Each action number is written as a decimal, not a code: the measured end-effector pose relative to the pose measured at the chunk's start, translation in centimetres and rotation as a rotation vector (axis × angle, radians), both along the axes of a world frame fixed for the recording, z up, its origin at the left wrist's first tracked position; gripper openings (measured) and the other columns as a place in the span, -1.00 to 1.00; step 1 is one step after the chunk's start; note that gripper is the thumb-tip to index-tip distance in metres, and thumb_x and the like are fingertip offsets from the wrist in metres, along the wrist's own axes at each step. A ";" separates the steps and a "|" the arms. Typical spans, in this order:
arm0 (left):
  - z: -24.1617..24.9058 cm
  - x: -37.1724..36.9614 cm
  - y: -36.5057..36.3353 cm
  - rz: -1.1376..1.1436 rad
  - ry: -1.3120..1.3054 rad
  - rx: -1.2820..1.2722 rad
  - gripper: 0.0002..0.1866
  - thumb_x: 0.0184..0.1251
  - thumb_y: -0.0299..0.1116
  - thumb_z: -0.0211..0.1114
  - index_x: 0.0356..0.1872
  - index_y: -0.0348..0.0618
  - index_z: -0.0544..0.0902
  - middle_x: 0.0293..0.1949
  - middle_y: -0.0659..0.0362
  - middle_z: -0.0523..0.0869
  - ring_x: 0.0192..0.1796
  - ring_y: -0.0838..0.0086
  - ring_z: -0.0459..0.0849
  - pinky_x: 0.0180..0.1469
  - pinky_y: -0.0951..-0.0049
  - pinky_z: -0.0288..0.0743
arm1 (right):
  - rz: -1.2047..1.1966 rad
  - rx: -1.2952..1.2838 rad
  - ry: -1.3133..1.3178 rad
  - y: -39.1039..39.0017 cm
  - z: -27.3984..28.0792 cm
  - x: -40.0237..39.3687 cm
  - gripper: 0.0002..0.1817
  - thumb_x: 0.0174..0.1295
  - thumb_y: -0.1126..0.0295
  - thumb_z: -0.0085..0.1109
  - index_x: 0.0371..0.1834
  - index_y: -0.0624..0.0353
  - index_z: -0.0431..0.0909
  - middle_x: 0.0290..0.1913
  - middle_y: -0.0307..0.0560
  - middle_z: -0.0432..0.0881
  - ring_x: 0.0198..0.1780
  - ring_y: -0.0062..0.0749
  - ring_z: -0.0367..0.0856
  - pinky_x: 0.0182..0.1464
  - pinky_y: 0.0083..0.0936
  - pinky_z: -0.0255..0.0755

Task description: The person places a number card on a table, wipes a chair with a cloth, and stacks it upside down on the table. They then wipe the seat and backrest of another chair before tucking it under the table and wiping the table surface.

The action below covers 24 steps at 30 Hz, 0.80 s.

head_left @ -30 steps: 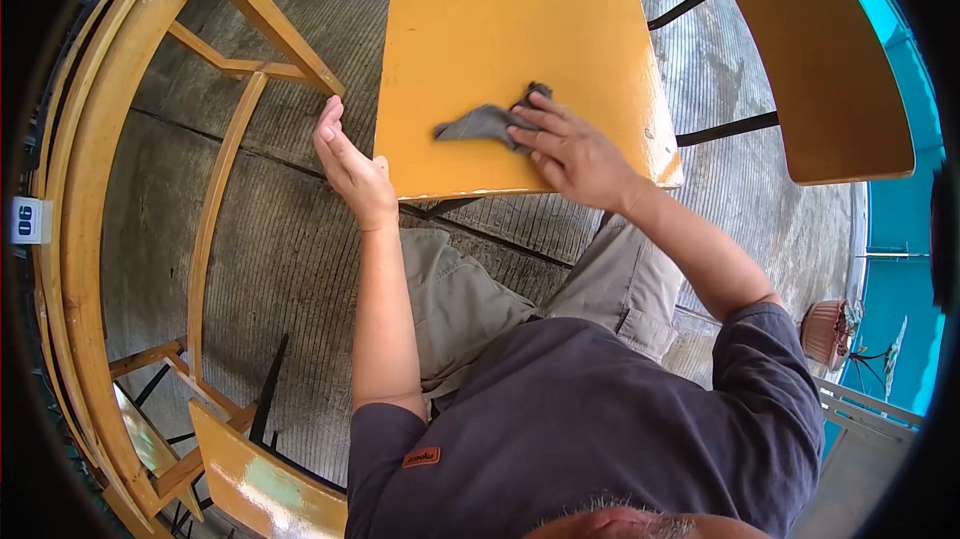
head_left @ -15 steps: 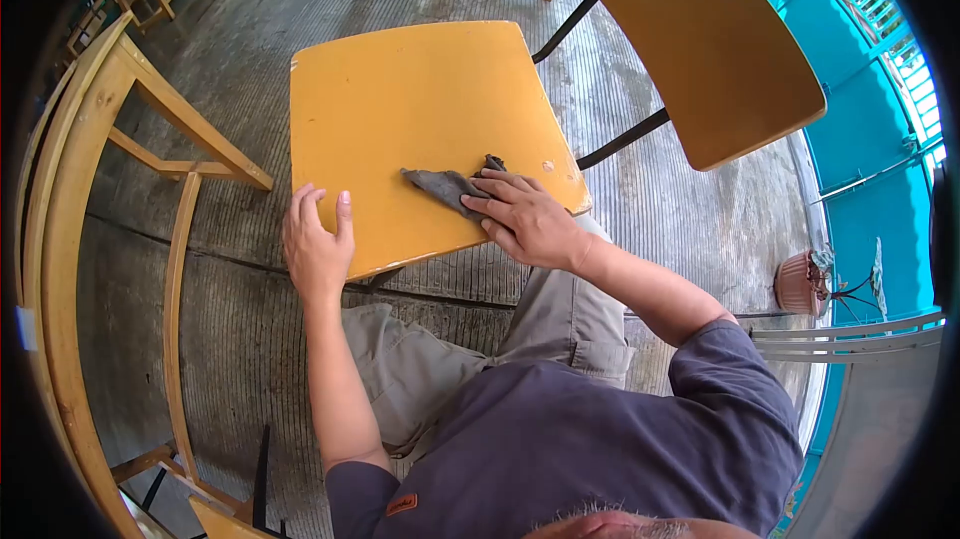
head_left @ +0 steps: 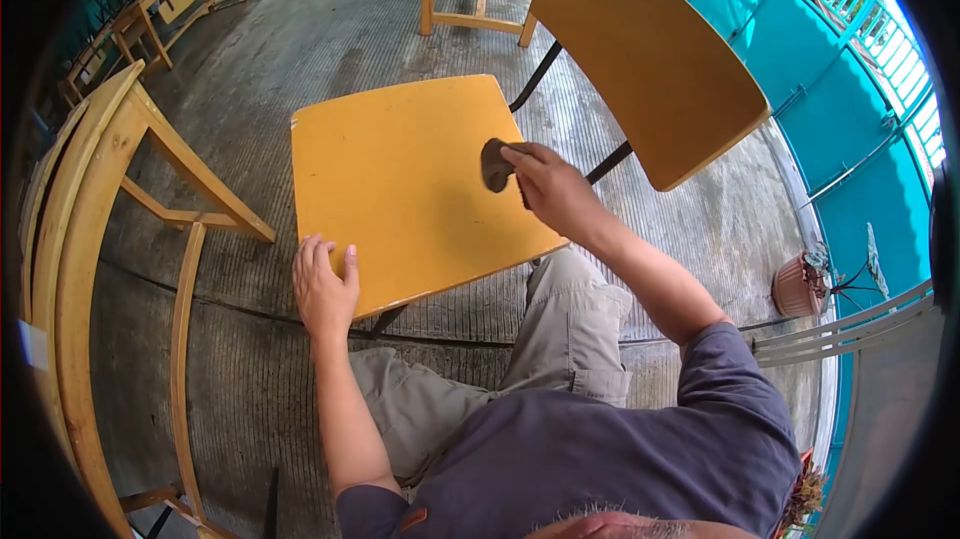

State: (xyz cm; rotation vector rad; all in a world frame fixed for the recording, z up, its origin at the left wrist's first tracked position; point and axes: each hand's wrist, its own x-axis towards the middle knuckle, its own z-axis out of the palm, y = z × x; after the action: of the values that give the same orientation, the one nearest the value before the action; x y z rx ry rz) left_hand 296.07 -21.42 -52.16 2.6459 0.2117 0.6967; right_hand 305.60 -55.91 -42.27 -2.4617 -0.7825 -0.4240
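The yellow wooden seat of a chair (head_left: 390,169) lies in front of me, its edges chipped. Above the right part of that seat, my right hand (head_left: 550,189) is closed round a dark grey cloth (head_left: 495,166), which hangs bunched from the fingers and casts a shadow below. My left hand (head_left: 325,289) rests on the seat's near left corner, fingers stretched out and holding nothing. To the right rises the chair's yellow backrest (head_left: 650,59), joined by black metal bars.
A wooden table frame (head_left: 75,289) stands close on the left. Further off are more wooden furniture legs (head_left: 475,21). On the right are a turquoise metal gate (head_left: 840,109) and a potted plant (head_left: 798,284). Ridged concrete floor (head_left: 240,369) lies beneath.
My right hand has lifted the cloth off the seat, where it was pressed flat, and now grips it in the air. My left hand stays at the corner. The view has tilted up slightly.
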 end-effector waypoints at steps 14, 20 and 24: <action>0.3 -0.5 0.2 -0.048 0.027 0.007 -0.54 0.52 -0.03 0.21 0.04 -0.31 0.60 0.28 -0.14 0.55 0.46 -0.01 0.40 0.55 -0.01 0.20 | -0.582 -0.528 -0.313 -8.9 23.5 -3.2 -0.56 0.46 0.34 0.05 0.36 0.18 0.51 0.28 0.15 0.60 0.16 0.17 0.63 0.23 -0.09 0.51; 0.1 0.0 0.1 -0.065 -0.009 0.047 -0.53 0.47 -0.04 0.27 0.06 -0.31 0.57 0.28 -0.13 0.55 0.44 -0.03 0.41 0.52 0.02 0.22 | -0.694 -0.863 -0.146 -9.2 24.5 7.0 -0.52 0.51 0.31 0.00 0.42 0.30 0.39 0.15 0.30 0.59 0.19 0.19 0.60 0.26 -0.06 0.47; 0.7 0.3 -0.3 -0.080 0.027 0.051 -0.51 0.45 -0.03 0.28 0.07 -0.32 0.56 0.27 -0.15 0.54 0.44 -0.06 0.40 0.53 0.00 0.20 | -0.705 -0.979 -0.070 -7.7 25.1 14.4 -0.56 0.41 0.42 -0.04 0.29 0.42 0.47 0.29 0.37 0.53 0.25 0.22 0.60 0.26 -0.14 0.52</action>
State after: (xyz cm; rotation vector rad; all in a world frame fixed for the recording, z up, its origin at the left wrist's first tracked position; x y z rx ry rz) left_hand 296.33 -21.68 -51.46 2.6968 0.0964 0.6496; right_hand 320.02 -63.62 -17.21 -3.6553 -0.0652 -0.4268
